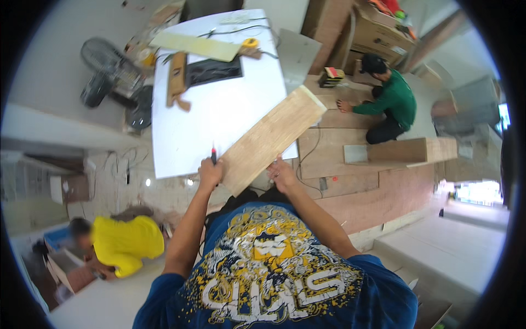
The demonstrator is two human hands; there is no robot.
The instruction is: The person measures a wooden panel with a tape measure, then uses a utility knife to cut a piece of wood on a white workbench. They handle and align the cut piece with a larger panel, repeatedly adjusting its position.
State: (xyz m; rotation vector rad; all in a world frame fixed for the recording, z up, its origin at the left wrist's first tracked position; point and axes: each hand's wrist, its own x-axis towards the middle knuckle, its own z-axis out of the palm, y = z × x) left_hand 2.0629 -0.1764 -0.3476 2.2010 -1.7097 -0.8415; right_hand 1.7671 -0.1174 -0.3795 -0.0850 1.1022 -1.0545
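A long light-brown wooden board (274, 134) slants across the near right part of the white table (219, 120), its far end up to the right. My left hand (211, 174) is closed around a slim tool with a red and black handle (213, 155), its thin tip pointing away from me. That hand also rests against the board's left near edge. On the opposite edge, my right hand (281, 174) grips the board, some fingers hidden beneath it. Farther back lie a wooden hand plane (176, 82), a black flat panel (215, 72), a pale strip (194, 46) and a yellow tape measure (250, 43).
A standing fan (115, 74) is left of the table. To the right, a person in green (401, 104) crouches behind a wooden box piece (402, 150). Another person in yellow (126, 244) bends at lower left. A cable (300, 170) trails across the floor boards.
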